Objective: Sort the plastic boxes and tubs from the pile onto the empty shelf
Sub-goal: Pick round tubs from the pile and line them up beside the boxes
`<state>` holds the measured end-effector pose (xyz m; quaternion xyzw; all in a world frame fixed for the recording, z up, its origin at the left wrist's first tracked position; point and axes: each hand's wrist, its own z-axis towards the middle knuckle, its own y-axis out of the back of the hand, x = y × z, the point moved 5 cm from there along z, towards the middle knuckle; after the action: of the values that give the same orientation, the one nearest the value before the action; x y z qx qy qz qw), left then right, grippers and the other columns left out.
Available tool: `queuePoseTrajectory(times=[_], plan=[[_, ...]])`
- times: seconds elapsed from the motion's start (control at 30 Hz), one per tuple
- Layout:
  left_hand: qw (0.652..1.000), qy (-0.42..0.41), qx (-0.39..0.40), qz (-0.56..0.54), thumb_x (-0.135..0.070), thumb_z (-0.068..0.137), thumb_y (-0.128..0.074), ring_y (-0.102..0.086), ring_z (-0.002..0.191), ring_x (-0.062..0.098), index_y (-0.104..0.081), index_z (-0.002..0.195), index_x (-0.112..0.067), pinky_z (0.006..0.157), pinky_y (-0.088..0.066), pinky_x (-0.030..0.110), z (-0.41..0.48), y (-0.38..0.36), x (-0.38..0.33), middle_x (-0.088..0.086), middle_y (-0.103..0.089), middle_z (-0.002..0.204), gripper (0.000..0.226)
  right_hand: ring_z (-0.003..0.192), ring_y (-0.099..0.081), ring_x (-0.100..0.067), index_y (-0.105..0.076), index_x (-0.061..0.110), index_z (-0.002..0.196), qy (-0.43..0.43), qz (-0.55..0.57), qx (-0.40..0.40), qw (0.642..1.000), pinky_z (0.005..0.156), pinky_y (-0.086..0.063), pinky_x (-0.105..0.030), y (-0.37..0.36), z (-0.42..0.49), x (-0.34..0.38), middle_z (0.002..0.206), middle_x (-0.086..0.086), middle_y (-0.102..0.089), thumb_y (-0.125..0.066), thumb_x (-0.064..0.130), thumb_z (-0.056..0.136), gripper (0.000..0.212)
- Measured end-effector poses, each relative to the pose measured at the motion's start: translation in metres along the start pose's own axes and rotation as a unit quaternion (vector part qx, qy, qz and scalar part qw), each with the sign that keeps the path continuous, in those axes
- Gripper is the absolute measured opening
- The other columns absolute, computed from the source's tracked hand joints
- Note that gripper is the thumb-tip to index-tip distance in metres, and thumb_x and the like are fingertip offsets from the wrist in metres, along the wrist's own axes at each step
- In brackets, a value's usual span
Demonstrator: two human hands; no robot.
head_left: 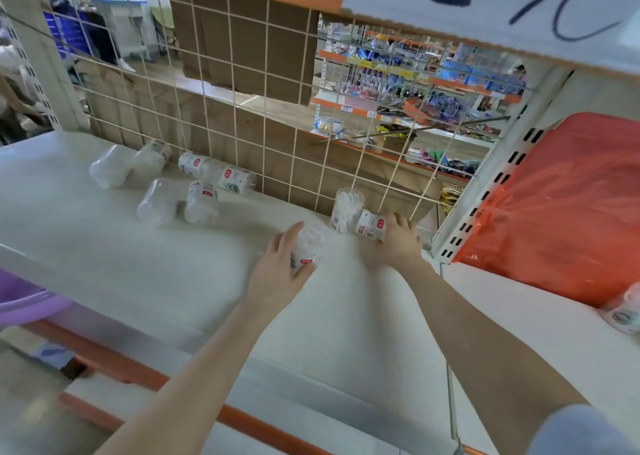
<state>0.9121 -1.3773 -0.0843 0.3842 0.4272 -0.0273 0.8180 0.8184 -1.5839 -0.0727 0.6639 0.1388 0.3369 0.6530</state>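
My left hand grips a clear plastic tub of cotton swabs just above the white shelf. My right hand holds a second tub lying on its side at the shelf's back right. Right beside that one, a third tub stands upright against the wire grid. Several more tubs lie scattered on their sides at the back left of the shelf.
A white wire grid backs the shelf, with cardboard behind it. A slotted white upright bounds the shelf on the right; beyond it lie orange plastic and another tub. A purple basin pokes in at the left.
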Motion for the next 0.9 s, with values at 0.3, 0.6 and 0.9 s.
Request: queuePoseTrajectory(times=[0.3, 0.6, 0.9], plan=[[1.000, -0.015, 0.010, 0.003, -0.020, 0.082, -0.067, -0.049, 0.108, 0.033, -0.024, 0.144, -0.012, 0.076, -0.041, 0.034, -0.002, 0.001, -0.003, 0.014, -0.043, 0.129, 0.075, 0.114, -0.045, -0.036, -0.041, 0.014, 0.134, -0.013, 0.118, -0.012, 0.993, 0.097, -0.038, -0.037, -0.003, -0.014, -0.010, 0.126, -0.019, -0.041, -0.060, 0.007, 0.082, 0.056], [0.996, -0.021, -0.051, -0.077, -0.054, 0.069, -0.041, -0.039, 0.123, 0.030, -0.035, 0.136, -0.002, 0.097, -0.031, 0.030, 0.001, 0.019, -0.015, 0.016, -0.036, 0.136, 0.085, 0.080, -0.049, -0.003, -0.049, 0.013, 0.125, 0.028, 0.352, -0.022, 0.935, 0.064, -0.039, -0.012, 0.047, -0.072, -0.010, 0.107, 0.002, -0.053, -0.066, 0.016, 0.083, 0.045], [0.975, -0.128, 0.181, -0.016, -0.046, 0.065, -0.055, -0.043, 0.122, 0.014, -0.036, 0.140, -0.020, 0.099, -0.037, 0.030, -0.004, -0.001, -0.075, -0.002, -0.045, 0.136, 0.082, 0.109, -0.053, -0.017, -0.048, 0.040, 0.106, 0.218, 0.344, 0.068, 0.911, 0.086, -0.051, -0.042, 0.072, -0.111, 0.010, 0.109, 0.015, -0.050, -0.068, 0.005, 0.069, 0.055]])
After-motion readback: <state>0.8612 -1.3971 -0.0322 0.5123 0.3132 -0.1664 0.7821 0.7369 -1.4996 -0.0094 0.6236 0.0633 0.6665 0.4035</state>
